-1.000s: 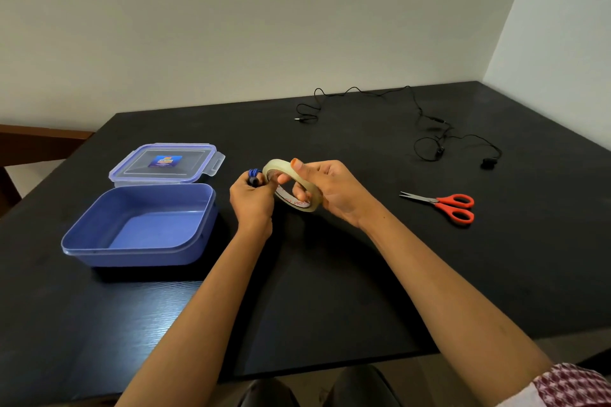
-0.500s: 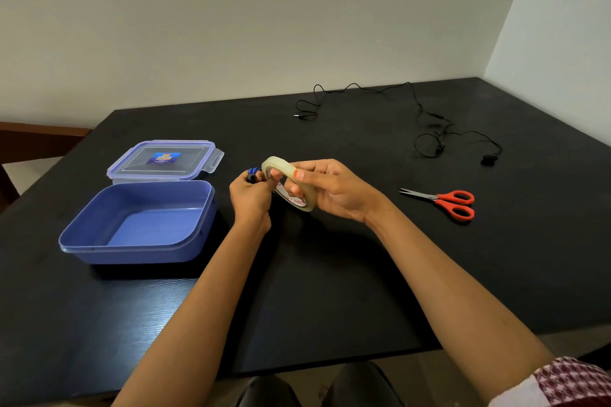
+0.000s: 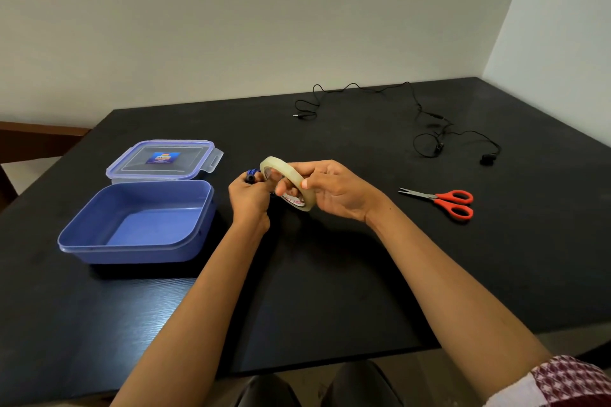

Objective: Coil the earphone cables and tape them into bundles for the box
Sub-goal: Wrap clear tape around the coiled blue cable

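Observation:
My right hand (image 3: 334,190) grips a roll of clear tape (image 3: 287,182) above the middle of the black table (image 3: 330,291), thumb on the outer rim and fingers through the core. Right beside it my left hand (image 3: 248,196) is curled round a small blue coiled earphone bundle (image 3: 252,175), of which only the top shows above the fingers. The roll touches or nearly touches that bundle. A loose black earphone cable (image 3: 426,122) lies spread out at the far right of the table. The open blue box (image 3: 139,221) stands to the left.
The box's clear lid (image 3: 162,160) lies flat just behind the box. Red-handled scissors (image 3: 446,201) lie on the table to the right of my hands. Walls close the table in at the back and right.
My right hand has turned the tape roll slightly, so the thumb now sits lower on its rim. The left hand stays in place with the blue bundle.

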